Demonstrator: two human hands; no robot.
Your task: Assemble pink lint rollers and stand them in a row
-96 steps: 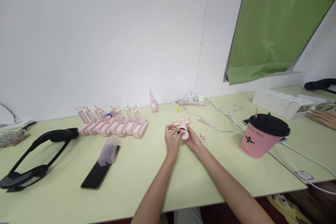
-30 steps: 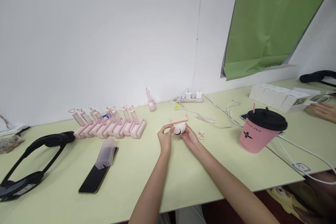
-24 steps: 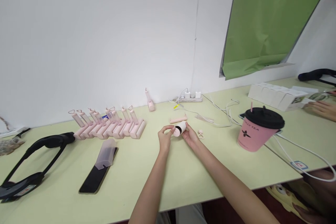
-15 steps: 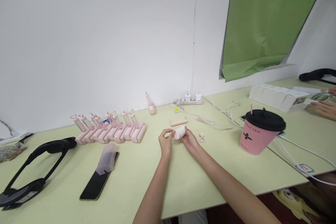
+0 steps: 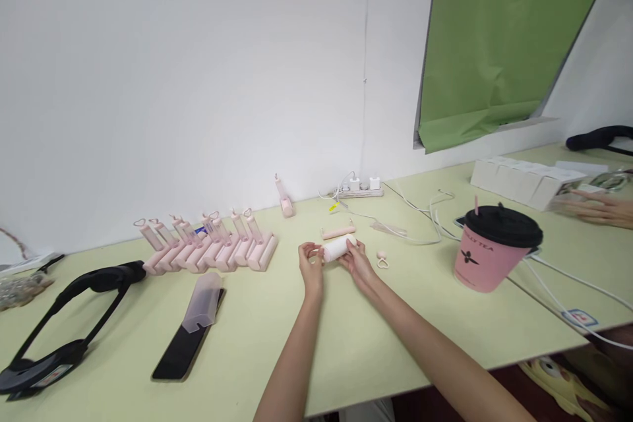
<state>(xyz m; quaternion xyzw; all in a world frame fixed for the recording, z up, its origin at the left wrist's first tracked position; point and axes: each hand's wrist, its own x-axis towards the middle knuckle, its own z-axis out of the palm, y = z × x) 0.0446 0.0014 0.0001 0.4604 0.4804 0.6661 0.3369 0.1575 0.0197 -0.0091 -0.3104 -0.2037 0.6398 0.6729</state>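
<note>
A small white cylinder (image 5: 341,248) with a pink end lies sideways between my hands, low over the table. My right hand (image 5: 361,266) is closed around its right part, thumb on top. At the pink end, the fingers of my left hand (image 5: 311,268) are pinched against it. Just behind the cylinder lies a slim pink bar-shaped part (image 5: 338,232). To the right of my right hand is a small pink piece with a heart-shaped loop (image 5: 382,261).
Several pink cylindrical devices with clear tubes (image 5: 225,254) stand in a row at left; another (image 5: 285,203) is by the wall. A phone (image 5: 179,353) under a translucent cover (image 5: 204,303), a black headset frame (image 5: 93,306), a pink cup (image 5: 487,254), a power strip (image 5: 359,192) and a co-worker's hand (image 5: 606,209) surround the workspace.
The cylinder has turned so that more of its white side shows and less of its pink end. My hands stay about it. The co-worker's hand at right has shifted.
</note>
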